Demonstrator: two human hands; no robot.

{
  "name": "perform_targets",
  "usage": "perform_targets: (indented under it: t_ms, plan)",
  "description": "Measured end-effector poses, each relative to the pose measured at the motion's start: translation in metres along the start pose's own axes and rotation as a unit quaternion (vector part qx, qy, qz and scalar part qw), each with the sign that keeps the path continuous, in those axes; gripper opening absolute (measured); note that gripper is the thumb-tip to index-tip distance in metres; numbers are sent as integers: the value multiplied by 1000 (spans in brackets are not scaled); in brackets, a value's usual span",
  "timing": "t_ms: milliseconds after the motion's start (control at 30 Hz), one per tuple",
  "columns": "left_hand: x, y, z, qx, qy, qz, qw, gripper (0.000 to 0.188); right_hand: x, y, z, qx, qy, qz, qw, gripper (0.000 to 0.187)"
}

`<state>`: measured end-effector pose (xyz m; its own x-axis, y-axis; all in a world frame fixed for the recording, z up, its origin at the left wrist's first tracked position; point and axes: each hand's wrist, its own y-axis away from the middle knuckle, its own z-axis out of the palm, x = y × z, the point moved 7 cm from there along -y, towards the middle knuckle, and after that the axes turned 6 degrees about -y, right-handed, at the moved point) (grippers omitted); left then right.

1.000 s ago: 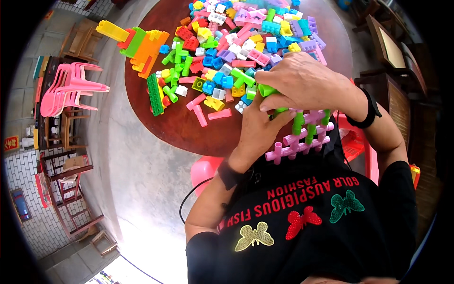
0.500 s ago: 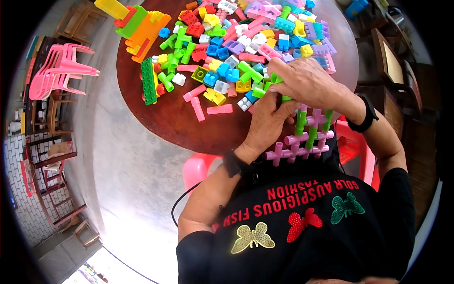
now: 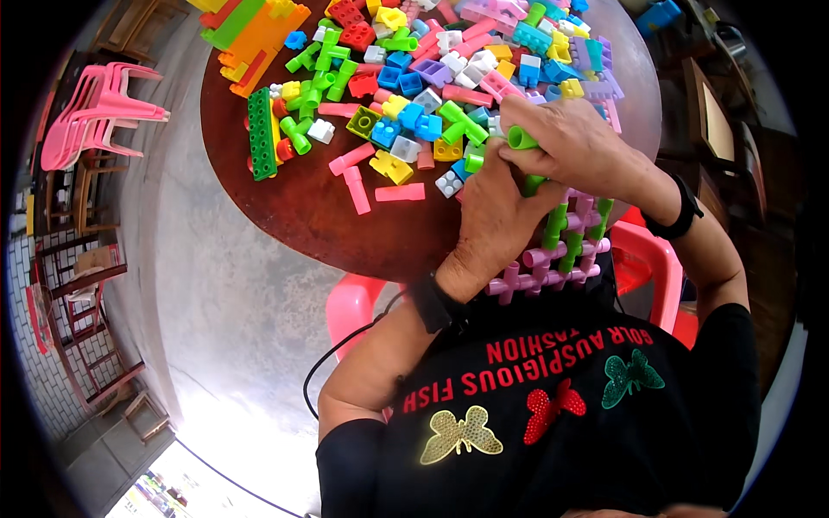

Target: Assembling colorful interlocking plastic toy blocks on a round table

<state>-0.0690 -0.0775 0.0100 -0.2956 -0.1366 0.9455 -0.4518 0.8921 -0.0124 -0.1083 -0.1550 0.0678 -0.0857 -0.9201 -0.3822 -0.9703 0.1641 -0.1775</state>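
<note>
At the near right edge of the table, my right hand (image 3: pixel 580 148) is closed around a green pipe-shaped building piece (image 3: pixel 522 138), its open round end showing by the thumb. My left hand (image 3: pixel 501 211) is closed just below, its fingertips touching my right thumb and gripping green tubing whose lower part is mostly hidden. Beneath both hands hangs a lattice of pink and green tube pieces (image 3: pixel 541 258), close to my shirt. Whether the upper green piece is joined to this lattice is covered by my fingers.
Many colourful blocks and tubes (image 3: pixel 423 125) lie heaped on the round brown table (image 3: pixel 285 203). A stacked orange block build (image 3: pixel 259 43) and a green plate block (image 3: pixel 262 134) stand at its left. Stacked pink chairs (image 3: pixel 99 116) are farther left; a pink chair (image 3: pixel 352 302) is near me.
My hands have shifted slightly, and more of the green piece's open end shows between them. The whole view has moved a little, with the table sliding left and up.
</note>
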Motion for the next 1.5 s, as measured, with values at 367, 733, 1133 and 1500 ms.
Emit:
perform_targets:
  t_ms: [367,733,1133,1500]
  plan:
    - [-1,5,4,-6,3,36,999,29,-8,-5,3,-115,-8,7,993,20]
    - [21,-26,-26,29,-133,90,987,46,5,-40,-11,-73,-47,52,995,27]
    - [46,-4,-24,-130,-335,252,899,23,-16,-11,-25,-39,-238,5,970,25]
    - [43,-11,2,-235,-89,182,950,31,-2,32,-33,25,-222,19,974,17]
